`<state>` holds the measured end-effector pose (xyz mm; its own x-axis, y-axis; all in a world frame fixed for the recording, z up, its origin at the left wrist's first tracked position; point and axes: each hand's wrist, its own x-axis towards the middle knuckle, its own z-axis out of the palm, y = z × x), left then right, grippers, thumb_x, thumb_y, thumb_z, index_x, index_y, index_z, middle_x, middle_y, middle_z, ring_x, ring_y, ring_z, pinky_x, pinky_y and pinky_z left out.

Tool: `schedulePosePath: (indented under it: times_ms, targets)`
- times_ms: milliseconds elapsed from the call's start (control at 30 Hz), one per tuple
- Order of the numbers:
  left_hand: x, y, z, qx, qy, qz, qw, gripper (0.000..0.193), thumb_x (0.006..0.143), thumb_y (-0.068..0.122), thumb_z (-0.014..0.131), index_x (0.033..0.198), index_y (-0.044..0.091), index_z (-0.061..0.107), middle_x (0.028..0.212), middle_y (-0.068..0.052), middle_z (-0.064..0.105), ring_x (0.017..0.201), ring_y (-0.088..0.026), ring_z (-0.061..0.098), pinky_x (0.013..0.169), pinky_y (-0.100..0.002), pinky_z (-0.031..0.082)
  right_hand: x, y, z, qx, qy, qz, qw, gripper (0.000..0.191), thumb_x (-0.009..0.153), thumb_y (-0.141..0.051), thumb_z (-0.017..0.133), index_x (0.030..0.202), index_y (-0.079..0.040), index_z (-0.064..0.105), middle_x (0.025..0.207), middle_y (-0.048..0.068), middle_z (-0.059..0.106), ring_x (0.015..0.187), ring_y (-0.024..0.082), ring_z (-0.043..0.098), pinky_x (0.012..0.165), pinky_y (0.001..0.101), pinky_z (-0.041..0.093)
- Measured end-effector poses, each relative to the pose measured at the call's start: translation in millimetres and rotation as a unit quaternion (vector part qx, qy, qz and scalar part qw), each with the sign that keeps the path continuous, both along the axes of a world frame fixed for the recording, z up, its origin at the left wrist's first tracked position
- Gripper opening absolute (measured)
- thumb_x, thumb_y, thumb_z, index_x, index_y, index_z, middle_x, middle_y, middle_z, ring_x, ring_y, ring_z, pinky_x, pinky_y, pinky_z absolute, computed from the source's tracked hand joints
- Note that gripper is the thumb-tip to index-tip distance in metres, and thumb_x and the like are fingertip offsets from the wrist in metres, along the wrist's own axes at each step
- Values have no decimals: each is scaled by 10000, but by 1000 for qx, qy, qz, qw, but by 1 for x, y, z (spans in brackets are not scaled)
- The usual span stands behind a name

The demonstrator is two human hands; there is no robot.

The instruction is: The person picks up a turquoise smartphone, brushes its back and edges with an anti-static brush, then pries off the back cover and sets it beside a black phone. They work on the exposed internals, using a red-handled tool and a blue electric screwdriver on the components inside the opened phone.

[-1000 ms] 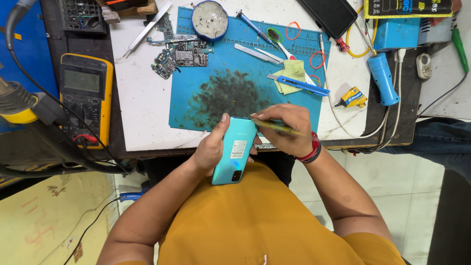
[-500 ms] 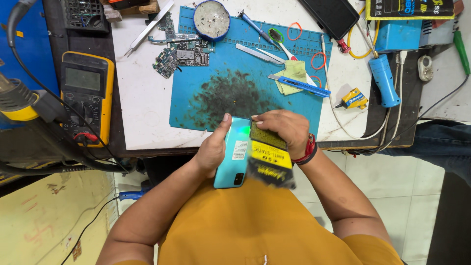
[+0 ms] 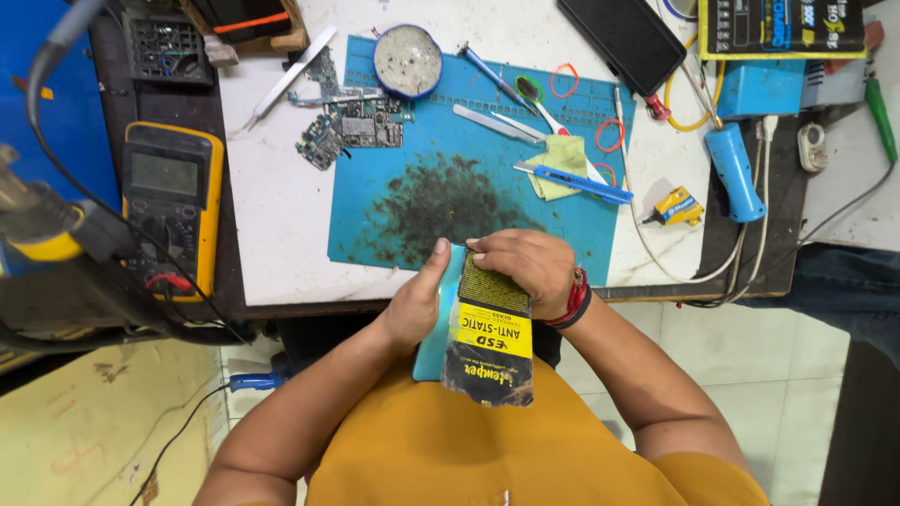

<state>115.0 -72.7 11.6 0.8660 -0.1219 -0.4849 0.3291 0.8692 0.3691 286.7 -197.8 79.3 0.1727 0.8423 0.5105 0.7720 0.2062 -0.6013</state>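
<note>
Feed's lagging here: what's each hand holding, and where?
Left hand grips the teal phone by its left edge; right hand holds the black-and-yellow packet at its top end.

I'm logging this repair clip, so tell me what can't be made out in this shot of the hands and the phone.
- Head view: the teal phone is mostly covered by the black and yellow packet; its screen side cannot be seen.
- Right hand: its fingertips curl over the packet's top edge, so the grip underneath is hidden.
- Left hand: its fingers are behind the phone.
- Circuit boards on the blue mat: parts too small to tell.
- Black device: cut off by the top edge.
</note>
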Motion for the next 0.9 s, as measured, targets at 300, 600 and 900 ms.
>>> schedulePosePath:
  times_ms: [300,600,900]
  targets:
    - [16,27,19,121,-39,-17,992,679,1095,523,235,1367,1,573,1286,-84,647,1187,-145,595,1059,-313,461,18,20,20,-15,31,-7,999,216,843,-108,767,1038,-41,704,1049,148,759,954,291,765,807,345,615]
    - [2,0,21,14,-21,0,1000,663,1073,569,215,1387,72,521,1278,-94,640,1143,-179,645,1007,-347,513,-11,-6,0,-5,73,6,997,266,832,-152,764,1080,-69,721,1046,118,755,962,271,768,858,350,617]
    - [-13,16,62,-8,-96,-23,995,896,1034,687,245,1487,-40,506,1186,-168,673,1019,-260,693,905,-437,586,-18,-26,7,34,422,-182,887,338,928,-3,641,1262,31,604,1232,167,667,1112,260,685,945,390,573]
